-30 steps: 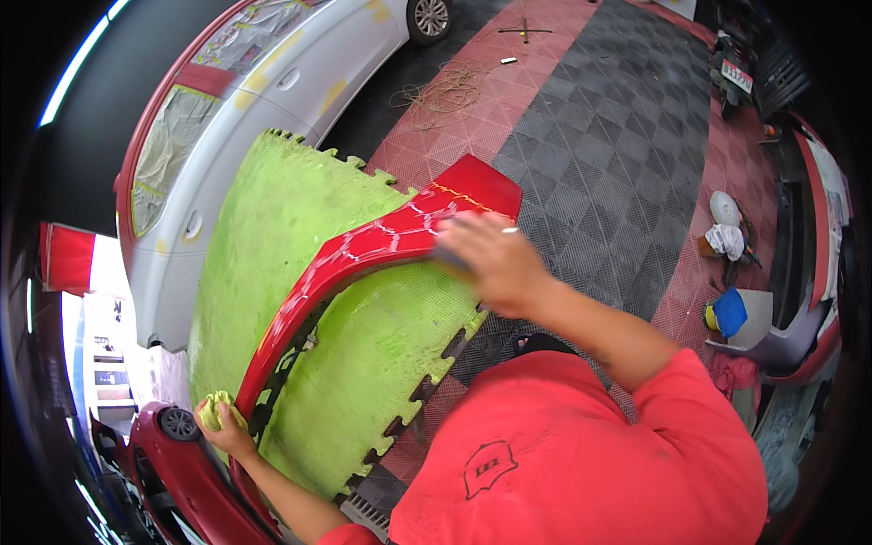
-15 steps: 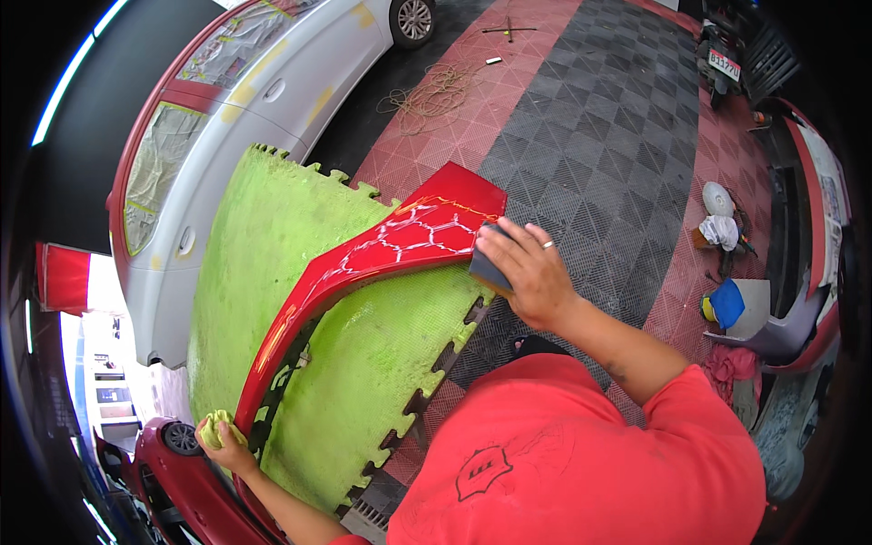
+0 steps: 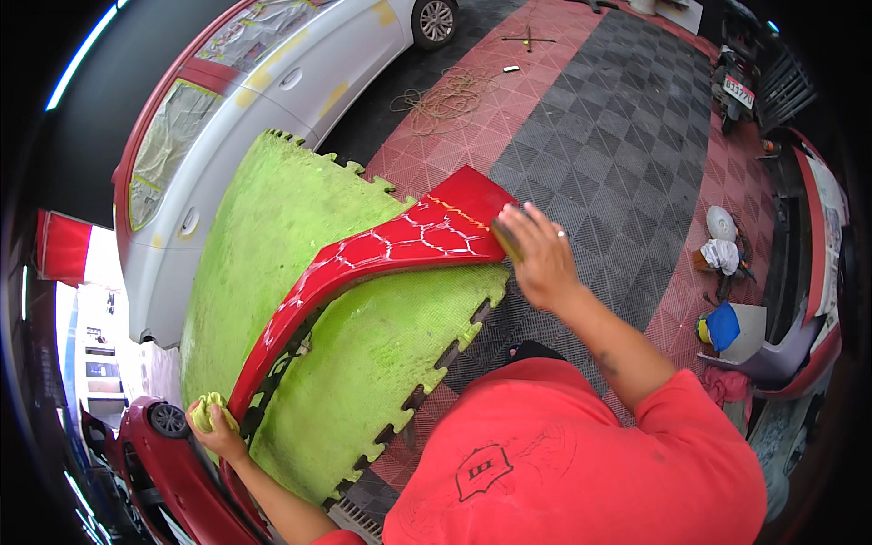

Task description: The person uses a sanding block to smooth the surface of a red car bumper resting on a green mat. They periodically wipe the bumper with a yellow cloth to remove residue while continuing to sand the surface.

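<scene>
A curved red car fender (image 3: 381,243) with white and orange light reflections lies on a lime-green foam mat (image 3: 272,195). My right hand (image 3: 548,262) is closed round a sanding block (image 3: 507,240), dark with a tannish side. The block stands tilted at the fender's right edge; whether it touches the paint I cannot tell. At the fender's lower left end, my left hand (image 3: 221,441) grips a crumpled yellow-green cloth (image 3: 214,411). The fingers of that hand are beside the narrow end of the panel.
A white-and-red car (image 3: 300,77) with masked windows stands at the upper left. Coiled cord (image 3: 450,102) and a cross wrench (image 3: 529,40) lie on the tiled floor. Bumpers (image 3: 781,350) and tools line the right side. A dark red car (image 3: 173,472) is at the lower left.
The sanding block has turned in my right hand, from showing its dark face to showing its tan side, still by the fender's right edge. My left hand keeps the cloth. The whole view has shifted slightly.
</scene>
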Demonstrator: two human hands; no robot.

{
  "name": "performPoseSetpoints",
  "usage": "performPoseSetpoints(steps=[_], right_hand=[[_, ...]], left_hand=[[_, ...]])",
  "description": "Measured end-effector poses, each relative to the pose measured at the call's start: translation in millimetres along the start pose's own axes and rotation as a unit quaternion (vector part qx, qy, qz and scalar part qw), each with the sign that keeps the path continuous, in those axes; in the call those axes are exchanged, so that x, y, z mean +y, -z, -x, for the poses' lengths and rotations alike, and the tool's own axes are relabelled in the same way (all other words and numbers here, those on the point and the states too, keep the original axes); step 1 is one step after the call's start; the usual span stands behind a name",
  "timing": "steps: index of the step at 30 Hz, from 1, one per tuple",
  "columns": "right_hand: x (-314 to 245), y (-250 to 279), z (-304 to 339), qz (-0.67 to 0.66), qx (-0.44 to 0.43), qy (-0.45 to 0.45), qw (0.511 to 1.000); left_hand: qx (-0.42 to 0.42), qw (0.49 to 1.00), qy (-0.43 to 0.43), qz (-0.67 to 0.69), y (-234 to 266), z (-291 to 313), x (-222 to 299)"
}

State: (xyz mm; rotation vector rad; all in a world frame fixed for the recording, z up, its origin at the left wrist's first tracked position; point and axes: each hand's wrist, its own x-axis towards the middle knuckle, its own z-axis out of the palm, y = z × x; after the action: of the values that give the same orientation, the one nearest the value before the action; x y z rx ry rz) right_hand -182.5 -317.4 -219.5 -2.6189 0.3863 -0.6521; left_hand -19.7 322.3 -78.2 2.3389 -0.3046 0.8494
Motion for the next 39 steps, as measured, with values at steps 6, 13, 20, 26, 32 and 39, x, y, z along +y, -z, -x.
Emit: performPoseSetpoints(steps=[6,13,20,26,32,39], right_hand=[[29.0,-22.1,-51.3,-0.113,-0.071,-0.039,0.990],[28.3,-45.3,-139.2,-0.113,-0.198,-0.056,0.972],[57.6,-1.5,-38.8,-0.150,-0.122,0.028,0.981],[-20.8,-16.1,-51.9,-0.060,-0.064,0.086,0.992],[-114.7,-20.8,-58.6,-0.124,-0.053,0.210,0.968],[10.3,-0.9,-85.6,-0.117,-0.133,-0.059,0.982]], left_hand=[[0.002,1.000,0.001,0.002,2.0,0.6,5.3],[0.026,1.000,-0.002,0.009,-0.1,1.7,14.1],[0.019,1.000,0.011,-0.007,-3.2,0.1,10.3],[0.011,0.999,0.029,0.016,-3.3,-1.3,11.9],[0.015,1.000,0.015,0.006,-0.7,-0.7,0.8],[0.019,0.999,0.006,0.029,-7.2,0.7,22.1]])
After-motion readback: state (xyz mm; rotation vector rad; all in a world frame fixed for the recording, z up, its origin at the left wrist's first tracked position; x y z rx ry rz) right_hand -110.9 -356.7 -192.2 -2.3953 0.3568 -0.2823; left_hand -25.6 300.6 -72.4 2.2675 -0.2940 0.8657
